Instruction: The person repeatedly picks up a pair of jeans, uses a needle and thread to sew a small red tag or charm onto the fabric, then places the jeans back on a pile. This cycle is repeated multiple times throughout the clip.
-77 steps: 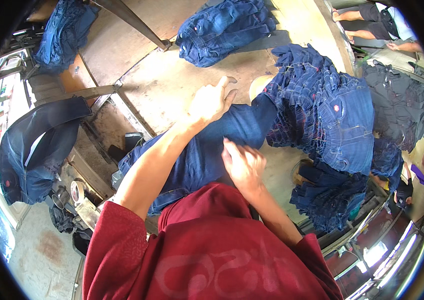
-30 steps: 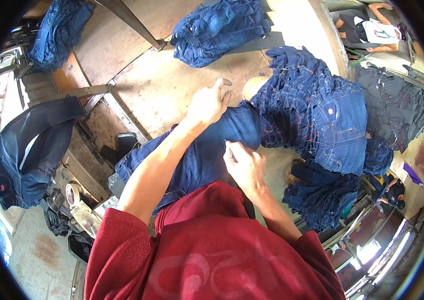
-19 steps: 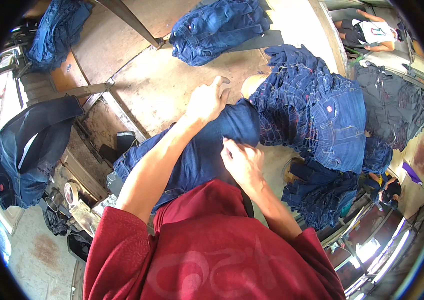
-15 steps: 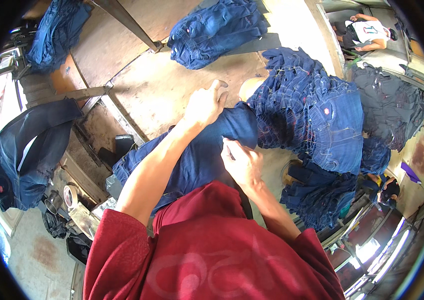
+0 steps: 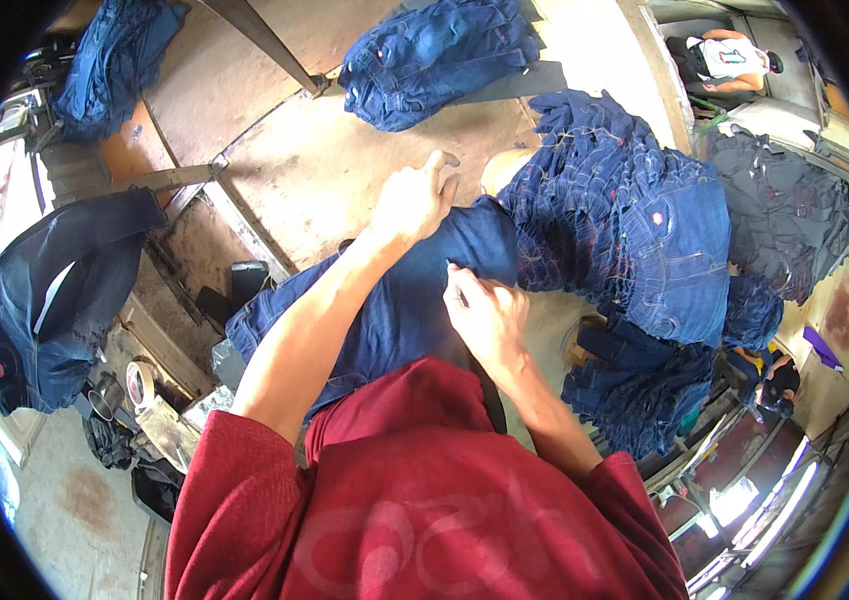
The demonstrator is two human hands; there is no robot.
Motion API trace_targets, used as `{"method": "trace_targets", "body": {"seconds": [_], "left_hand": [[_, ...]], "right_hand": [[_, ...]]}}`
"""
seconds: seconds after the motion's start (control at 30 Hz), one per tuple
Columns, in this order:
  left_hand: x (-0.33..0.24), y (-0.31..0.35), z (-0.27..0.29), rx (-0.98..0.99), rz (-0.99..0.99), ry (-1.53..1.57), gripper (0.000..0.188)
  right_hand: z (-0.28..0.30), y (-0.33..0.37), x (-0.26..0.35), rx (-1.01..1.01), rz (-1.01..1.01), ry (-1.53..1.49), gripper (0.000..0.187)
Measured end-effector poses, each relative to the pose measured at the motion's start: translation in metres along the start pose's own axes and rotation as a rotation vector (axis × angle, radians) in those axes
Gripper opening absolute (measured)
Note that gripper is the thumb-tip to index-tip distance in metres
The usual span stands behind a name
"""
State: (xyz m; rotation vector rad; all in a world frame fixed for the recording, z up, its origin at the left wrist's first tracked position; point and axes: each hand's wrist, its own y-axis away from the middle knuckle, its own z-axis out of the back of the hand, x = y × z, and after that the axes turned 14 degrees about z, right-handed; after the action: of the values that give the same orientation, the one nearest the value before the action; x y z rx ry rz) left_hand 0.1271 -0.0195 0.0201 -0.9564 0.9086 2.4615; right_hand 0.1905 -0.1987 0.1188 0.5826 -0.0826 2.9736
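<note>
A pair of blue jeans (image 5: 384, 315) lies stretched in front of my body, its far end rounded and smooth. My left hand (image 5: 412, 203) is over the upper edge of the jeans, thumb and forefinger apart, with nothing visible between them; its other fingers are mostly hidden. On the right, my right hand (image 5: 489, 318) is closed in a pinch against the denim near that rounded end. Whatever small thing its fingertips may hold is too small to name.
A big heap of jeans (image 5: 624, 220) rises close on the right, dark garments (image 5: 779, 205) behind it. More jeans (image 5: 434, 60) lie farther off. Dark jeans (image 5: 64, 290) hang at left near a tape roll (image 5: 141, 388). A person (image 5: 729, 60) is at the far right.
Both hands have moved slightly away from my body. My right hand still pinches at the denim, its fingertips a little farther up. The jeans look almost the same.
</note>
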Motion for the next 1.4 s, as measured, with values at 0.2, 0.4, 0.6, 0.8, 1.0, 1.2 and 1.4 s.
{"method": "trace_targets", "body": {"seconds": [0.2, 0.4, 0.6, 0.8, 1.0, 1.2, 1.4], "left_hand": [[-0.007, -0.003, 0.004, 0.01, -0.067, 0.024, 0.035], [0.02, 0.044, 0.111, 0.462, 0.197, -0.01, 0.086], [0.096, 0.138, 0.17, 0.601, 0.265, -0.156, 0.082], [0.117, 0.127, 0.158, 0.23, -0.293, -0.032, 0.032], [0.117, 0.128, 0.161, 0.241, -0.125, 0.056, 0.023], [0.119, 0.127, 0.15, 0.184, -0.059, 0.051, 0.017], [0.121, 0.128, 0.146, 0.077, -0.176, 0.14, 0.017]], "right_hand": [[0.018, -0.002, -0.007, -0.052, -0.18, -0.373, 0.013], [0.036, 0.032, 0.027, -0.198, -0.49, -0.732, 0.018], [0.014, 0.03, 0.098, -0.222, -0.084, -0.568, 0.019], [-0.023, 0.003, 0.135, -0.126, 0.081, -0.258, 0.013], [-0.043, -0.007, 0.142, -0.137, 0.112, -0.152, 0.015], [-0.041, -0.006, 0.152, -0.059, 0.089, -0.085, 0.004], [-0.044, -0.01, 0.148, -0.171, 0.033, -0.215, 0.005]]}}
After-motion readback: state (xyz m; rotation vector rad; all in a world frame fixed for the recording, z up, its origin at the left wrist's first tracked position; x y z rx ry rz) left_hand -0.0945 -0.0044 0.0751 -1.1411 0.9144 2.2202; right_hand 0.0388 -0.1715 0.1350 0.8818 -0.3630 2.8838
